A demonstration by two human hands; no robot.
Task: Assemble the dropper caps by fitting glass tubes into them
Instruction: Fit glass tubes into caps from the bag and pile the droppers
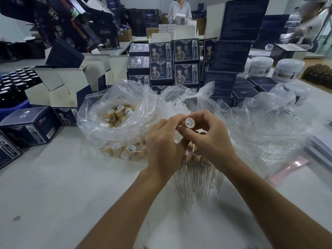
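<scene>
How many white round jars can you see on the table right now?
3, all far right behind the navy boxes: white jar, middle jar, and partly hidden jar. More may be hidden behind the boxes and bags.

Large pale Chinese characters run down the tilted dark boxes (59, 27) at the far left, too blurred to read. The stacked dark blue boxes (186, 51) in the far middle carry a round emblem, a costumed figure and small vertical script, none legible. Blocks of fine white print cover the tall boxes (242, 20) at the far right, likewise unreadable.
</scene>
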